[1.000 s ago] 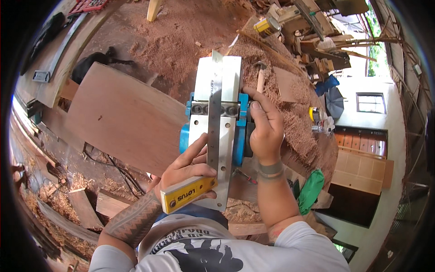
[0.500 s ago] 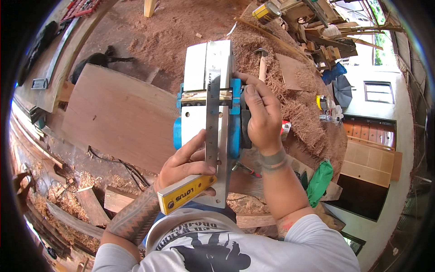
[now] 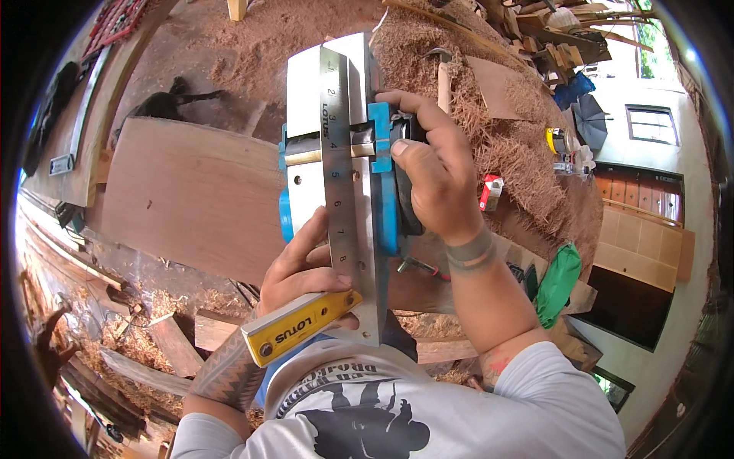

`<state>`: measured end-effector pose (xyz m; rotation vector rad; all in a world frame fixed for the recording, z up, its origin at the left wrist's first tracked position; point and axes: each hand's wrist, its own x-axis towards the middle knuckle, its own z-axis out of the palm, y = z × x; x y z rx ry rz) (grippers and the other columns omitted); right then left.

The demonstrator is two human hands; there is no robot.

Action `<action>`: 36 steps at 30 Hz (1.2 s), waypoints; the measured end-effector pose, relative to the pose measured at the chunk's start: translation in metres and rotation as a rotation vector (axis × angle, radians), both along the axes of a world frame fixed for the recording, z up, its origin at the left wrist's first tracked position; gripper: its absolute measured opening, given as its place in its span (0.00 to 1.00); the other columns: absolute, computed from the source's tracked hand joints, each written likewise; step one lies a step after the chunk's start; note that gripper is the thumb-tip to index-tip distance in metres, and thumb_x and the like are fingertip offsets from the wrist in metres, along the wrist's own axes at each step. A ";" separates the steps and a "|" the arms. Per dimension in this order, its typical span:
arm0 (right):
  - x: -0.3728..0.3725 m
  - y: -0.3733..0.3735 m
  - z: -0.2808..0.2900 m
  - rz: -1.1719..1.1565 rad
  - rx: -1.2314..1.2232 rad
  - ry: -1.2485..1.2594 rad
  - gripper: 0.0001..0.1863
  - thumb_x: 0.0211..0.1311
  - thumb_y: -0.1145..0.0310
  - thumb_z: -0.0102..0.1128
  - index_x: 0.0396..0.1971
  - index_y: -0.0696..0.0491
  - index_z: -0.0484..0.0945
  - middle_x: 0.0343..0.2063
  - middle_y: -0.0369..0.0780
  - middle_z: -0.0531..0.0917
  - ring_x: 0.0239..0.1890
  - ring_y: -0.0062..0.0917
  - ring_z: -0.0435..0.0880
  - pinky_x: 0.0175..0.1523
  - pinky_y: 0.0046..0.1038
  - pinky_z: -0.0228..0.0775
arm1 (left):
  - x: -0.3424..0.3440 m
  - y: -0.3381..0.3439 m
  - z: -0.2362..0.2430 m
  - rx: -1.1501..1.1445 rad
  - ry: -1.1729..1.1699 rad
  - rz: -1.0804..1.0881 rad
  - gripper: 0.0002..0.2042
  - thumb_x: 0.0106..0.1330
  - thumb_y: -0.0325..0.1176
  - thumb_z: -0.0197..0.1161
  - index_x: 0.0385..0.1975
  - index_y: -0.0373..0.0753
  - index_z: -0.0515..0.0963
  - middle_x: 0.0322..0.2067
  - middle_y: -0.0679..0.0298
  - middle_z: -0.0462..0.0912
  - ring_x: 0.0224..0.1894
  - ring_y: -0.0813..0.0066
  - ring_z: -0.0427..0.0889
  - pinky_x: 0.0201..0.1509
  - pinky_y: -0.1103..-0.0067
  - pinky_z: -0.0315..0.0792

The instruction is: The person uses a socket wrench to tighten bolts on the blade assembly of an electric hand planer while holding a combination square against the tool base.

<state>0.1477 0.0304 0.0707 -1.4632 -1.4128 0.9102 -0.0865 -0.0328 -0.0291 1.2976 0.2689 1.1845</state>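
An electric hand planer (image 3: 303, 88) with a blue body is held upside down before me, its pale metal sole facing up. Along the sole lies the steel blade of a try square (image 3: 294, 327), whose yellow handle points toward my left forearm. My left hand (image 3: 284, 279) is closed on the square near the joint, index finger against the blade's edge. The blade crosses the planer's cutter drum (image 3: 304, 153), where a dark band and a brass-coloured strip show. My right hand (image 3: 440, 180) grips the planer's right side, thumb and forefinger by the drum's end.
A wide wooden board (image 3: 191, 199) lies to the left, with a black dog (image 3: 157, 103) beyond it. Wood shavings (image 3: 508, 183) are heaped at the right, near a hammer (image 3: 444, 84) and a green bag (image 3: 558, 283). Scrap lumber (image 3: 172, 344) lies at the lower left.
The cutter drum has turned, so a dark band now shows above the brass-coloured strip. Planer, square and both hands sit slightly higher and further left in view.
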 end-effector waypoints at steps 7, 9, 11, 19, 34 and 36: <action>0.002 -0.001 0.000 0.007 -0.010 0.027 0.22 0.68 0.70 0.57 0.57 0.66 0.81 0.51 0.50 0.86 0.49 0.33 0.84 0.61 0.32 0.76 | 0.000 0.003 0.000 0.048 0.002 -0.013 0.25 0.58 0.32 0.88 0.54 0.40 0.85 0.85 0.41 0.49 0.75 0.35 0.76 0.64 0.61 0.90; 0.002 0.000 -0.001 0.029 0.029 0.008 0.22 0.68 0.71 0.57 0.58 0.65 0.81 0.51 0.51 0.86 0.51 0.35 0.85 0.62 0.33 0.76 | -0.003 0.001 -0.001 0.050 0.014 -0.018 0.25 0.58 0.32 0.89 0.54 0.40 0.85 0.85 0.40 0.49 0.75 0.35 0.76 0.64 0.60 0.89; 0.004 0.002 -0.003 0.048 0.069 -0.037 0.22 0.68 0.71 0.57 0.59 0.65 0.80 0.50 0.51 0.86 0.51 0.36 0.86 0.62 0.34 0.76 | -0.011 -0.007 -0.001 0.076 0.117 -0.010 0.26 0.58 0.31 0.88 0.56 0.42 0.84 0.85 0.39 0.50 0.75 0.36 0.76 0.67 0.59 0.88; 0.000 0.001 0.003 0.032 -0.002 0.015 0.22 0.70 0.68 0.60 0.60 0.65 0.80 0.47 0.49 0.87 0.45 0.31 0.88 0.56 0.33 0.81 | -0.016 -0.008 0.022 -0.261 0.343 -0.084 0.29 0.55 0.30 0.89 0.57 0.46 0.84 0.84 0.39 0.53 0.76 0.38 0.74 0.69 0.58 0.86; 0.003 0.001 0.001 0.039 0.032 -0.032 0.23 0.72 0.64 0.62 0.60 0.65 0.81 0.43 0.46 0.87 0.39 0.25 0.86 0.50 0.29 0.81 | -0.008 -0.003 0.017 0.054 0.336 0.041 0.28 0.54 0.31 0.89 0.56 0.45 0.84 0.83 0.38 0.55 0.74 0.38 0.76 0.67 0.58 0.86; 0.002 0.000 -0.001 0.025 0.031 -0.017 0.23 0.72 0.64 0.63 0.59 0.65 0.81 0.44 0.46 0.87 0.40 0.25 0.86 0.50 0.29 0.81 | -0.008 -0.003 0.017 0.057 0.336 0.042 0.28 0.54 0.31 0.89 0.56 0.45 0.84 0.83 0.38 0.55 0.74 0.38 0.76 0.67 0.58 0.86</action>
